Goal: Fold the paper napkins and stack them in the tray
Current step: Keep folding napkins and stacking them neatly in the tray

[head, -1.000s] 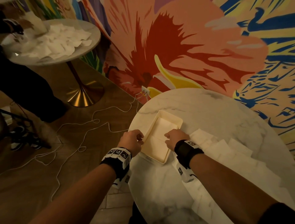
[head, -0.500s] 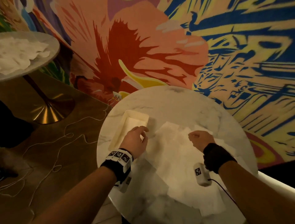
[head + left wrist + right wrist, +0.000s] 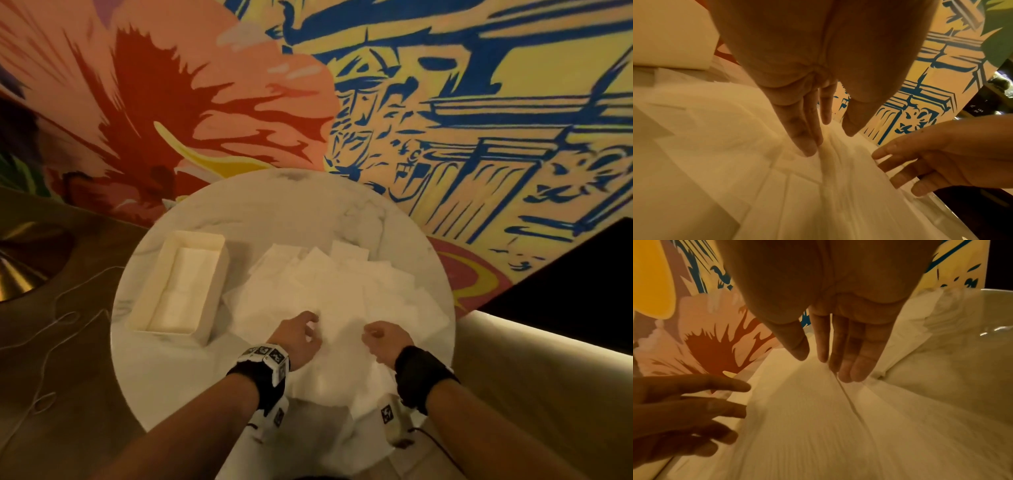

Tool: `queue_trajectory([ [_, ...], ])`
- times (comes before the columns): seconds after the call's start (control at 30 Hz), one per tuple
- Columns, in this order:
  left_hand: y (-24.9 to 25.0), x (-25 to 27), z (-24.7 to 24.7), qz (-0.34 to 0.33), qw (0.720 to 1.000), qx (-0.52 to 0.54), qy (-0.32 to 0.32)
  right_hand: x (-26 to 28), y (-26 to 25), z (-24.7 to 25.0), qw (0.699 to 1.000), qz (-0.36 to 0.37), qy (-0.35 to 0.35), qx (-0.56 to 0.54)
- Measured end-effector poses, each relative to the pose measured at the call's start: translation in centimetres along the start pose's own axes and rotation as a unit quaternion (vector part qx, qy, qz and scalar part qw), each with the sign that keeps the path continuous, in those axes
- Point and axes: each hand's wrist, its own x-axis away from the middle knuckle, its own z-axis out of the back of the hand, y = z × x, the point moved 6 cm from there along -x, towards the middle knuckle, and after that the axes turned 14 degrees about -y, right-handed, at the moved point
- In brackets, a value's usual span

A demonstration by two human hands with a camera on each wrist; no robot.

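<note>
A cream rectangular tray point(image 3: 219, 274) stands on the left of the round marble table point(image 3: 281, 205), with a folded napkin point(image 3: 185, 284) lying inside it. To its right spreads a loose pile of white paper napkins point(image 3: 342, 291). Both hands are over the near part of that pile, a little apart. My left hand point(image 3: 301, 335) has straight fingers, and its fingertips point(image 3: 809, 149) touch the top napkin point(image 3: 735, 146). My right hand point(image 3: 383, 339) likewise rests straight fingertips point(image 3: 849, 374) on a napkin point(image 3: 818, 426). Neither hand holds anything. The tray's wall point(image 3: 670, 32) shows at the upper left of the left wrist view.
A painted mural wall point(image 3: 308, 85) rises right behind the table. A pale bench edge point(image 3: 548, 359) runs along the right, close to the table rim. White cables point(image 3: 51, 325) lie on the wooden floor at the left, near another table's brass base point(image 3: 13, 281).
My hands left the tray and moved right onto the napkin pile. The right hand then drew in closer to the left one. The head view swung right.
</note>
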Motion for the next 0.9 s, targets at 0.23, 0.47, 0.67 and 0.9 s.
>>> queue_trajectory([
  [0.23,1.4,-0.6,-1.3,0.005,0.999,0.018,0.048,0.4,0.8,0.4,0.997,0.042,0.007,-0.061],
  [0.47,1.8,0.6,0.2,-0.005,0.993,0.041,0.113,0.5,0.4,0.3,0.992,0.079,-0.021,-0.100],
  [0.67,1.5,1.5,1.1,0.017,0.992,0.036,0.121,0.5,-1.1,0.5,0.986,0.118,0.004,-0.114],
  [0.9,0.8,2.4,2.2,0.046,0.989,-0.045,0.134,0.9,-2.1,0.1,0.986,0.124,0.017,-0.108],
])
